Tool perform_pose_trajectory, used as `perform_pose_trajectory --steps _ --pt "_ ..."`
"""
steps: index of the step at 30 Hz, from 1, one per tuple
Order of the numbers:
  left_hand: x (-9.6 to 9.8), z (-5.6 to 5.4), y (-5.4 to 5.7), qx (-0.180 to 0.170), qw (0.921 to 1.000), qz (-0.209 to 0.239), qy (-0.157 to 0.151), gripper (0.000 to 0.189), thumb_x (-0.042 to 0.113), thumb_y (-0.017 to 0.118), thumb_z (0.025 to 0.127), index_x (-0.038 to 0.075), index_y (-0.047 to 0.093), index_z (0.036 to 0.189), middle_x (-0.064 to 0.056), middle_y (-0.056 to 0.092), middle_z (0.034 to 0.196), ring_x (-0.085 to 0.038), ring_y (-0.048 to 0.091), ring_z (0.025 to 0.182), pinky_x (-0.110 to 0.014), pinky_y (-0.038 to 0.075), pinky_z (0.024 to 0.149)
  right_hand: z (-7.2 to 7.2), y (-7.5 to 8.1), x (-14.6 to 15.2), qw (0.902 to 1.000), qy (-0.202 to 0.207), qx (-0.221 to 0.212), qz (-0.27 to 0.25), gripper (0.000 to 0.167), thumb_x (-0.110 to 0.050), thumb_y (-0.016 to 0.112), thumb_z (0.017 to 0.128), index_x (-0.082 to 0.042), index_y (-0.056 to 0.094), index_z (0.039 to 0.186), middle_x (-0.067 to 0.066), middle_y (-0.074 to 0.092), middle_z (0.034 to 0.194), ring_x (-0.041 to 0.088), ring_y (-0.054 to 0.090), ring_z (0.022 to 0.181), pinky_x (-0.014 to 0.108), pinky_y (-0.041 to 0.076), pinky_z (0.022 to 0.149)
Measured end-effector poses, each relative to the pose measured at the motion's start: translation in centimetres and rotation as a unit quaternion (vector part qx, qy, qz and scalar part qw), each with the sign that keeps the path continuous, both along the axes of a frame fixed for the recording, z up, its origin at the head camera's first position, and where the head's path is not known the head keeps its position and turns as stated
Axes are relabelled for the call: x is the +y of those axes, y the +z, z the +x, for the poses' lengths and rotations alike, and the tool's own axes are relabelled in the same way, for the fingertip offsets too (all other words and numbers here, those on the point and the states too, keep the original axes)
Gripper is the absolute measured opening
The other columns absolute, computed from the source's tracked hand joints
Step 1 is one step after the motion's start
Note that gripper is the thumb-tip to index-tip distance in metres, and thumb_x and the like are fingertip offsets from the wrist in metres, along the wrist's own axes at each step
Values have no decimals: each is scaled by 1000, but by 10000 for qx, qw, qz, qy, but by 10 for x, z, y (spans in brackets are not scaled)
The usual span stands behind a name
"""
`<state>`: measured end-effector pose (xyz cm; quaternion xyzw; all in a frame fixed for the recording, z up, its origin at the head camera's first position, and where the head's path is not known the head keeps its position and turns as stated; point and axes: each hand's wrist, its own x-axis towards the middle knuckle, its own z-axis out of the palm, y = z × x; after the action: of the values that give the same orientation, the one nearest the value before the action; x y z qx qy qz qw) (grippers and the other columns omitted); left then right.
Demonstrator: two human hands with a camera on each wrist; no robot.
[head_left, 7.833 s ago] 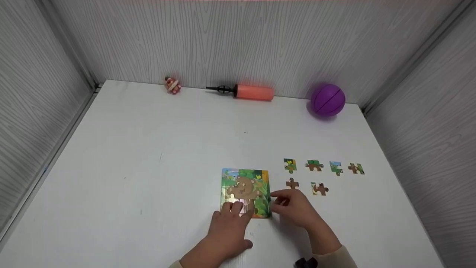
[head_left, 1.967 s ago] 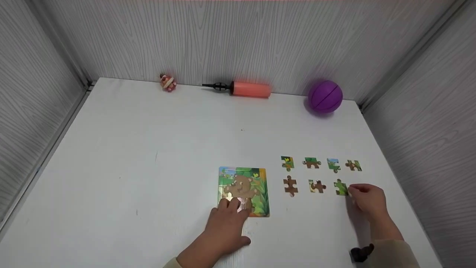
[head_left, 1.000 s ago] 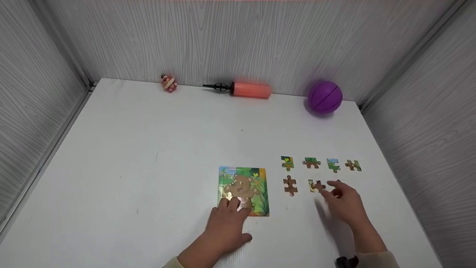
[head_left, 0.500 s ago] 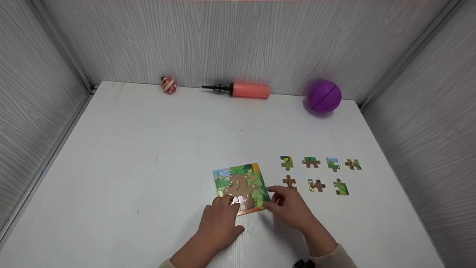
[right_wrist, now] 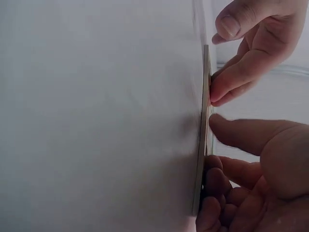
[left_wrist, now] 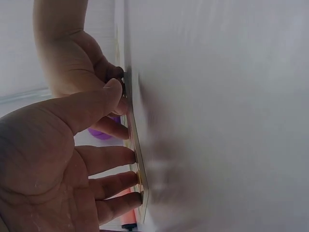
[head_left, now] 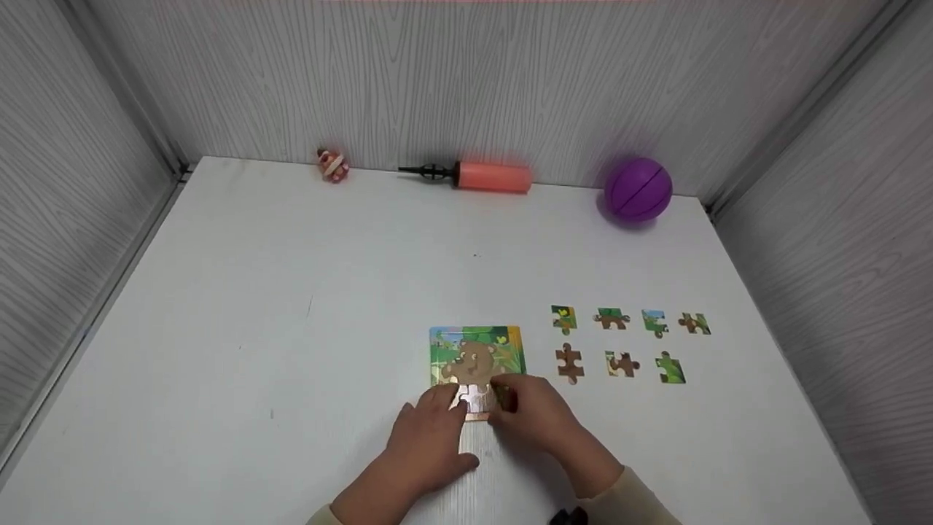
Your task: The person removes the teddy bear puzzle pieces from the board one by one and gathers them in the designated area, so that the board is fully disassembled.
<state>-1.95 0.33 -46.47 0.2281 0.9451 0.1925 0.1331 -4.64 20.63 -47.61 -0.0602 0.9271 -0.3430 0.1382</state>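
A square bear jigsaw puzzle (head_left: 477,357) lies in its tray on the white table, with green foliage around the bear and an orange right border. My left hand (head_left: 430,437) rests its extended fingertips on the puzzle's lower left part, thumb held out to the side. My right hand (head_left: 539,415) is over the lower right part, thumb and forefinger pinching a dark green puzzle piece (head_left: 502,396), mostly hidden by the fingers. Seen edge-on in the right wrist view, the thin board (right_wrist: 203,130) has both hands' fingers along its face.
Several loose puzzle pieces lie in two rows right of the board, among them a brown one (head_left: 569,363) and a green one (head_left: 669,367). Along the back wall are a small figurine (head_left: 333,166), an orange hand pump (head_left: 493,177) and a purple ball (head_left: 638,189).
My right hand has set a green piece down at the end of the lower row and come back left. The board was briefly turned, then straightened; the right hand moved from its edge onto its face.
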Motion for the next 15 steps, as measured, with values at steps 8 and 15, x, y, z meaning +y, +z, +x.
perform_pose_trajectory --steps 8,15 --pt "4 -1 -2 -45 9997 -233 18 81 47 88 82 0 63 143 -17 50 155 -35 42 148 -63 49 99 0 -4 -1 9993 -345 -3 -146 42 -9 85 85 -4 74 125 -1 60 79 17 53 72 33 43 62" --pt "5 -1 -2 -77 9997 -234 5 84 48 88 83 2 60 148 -18 49 157 -37 41 149 -65 47 103 2 -7 -5 9957 -833 -87 -395 43 -9 88 83 -8 72 122 2 66 99 20 59 88 38 53 77"
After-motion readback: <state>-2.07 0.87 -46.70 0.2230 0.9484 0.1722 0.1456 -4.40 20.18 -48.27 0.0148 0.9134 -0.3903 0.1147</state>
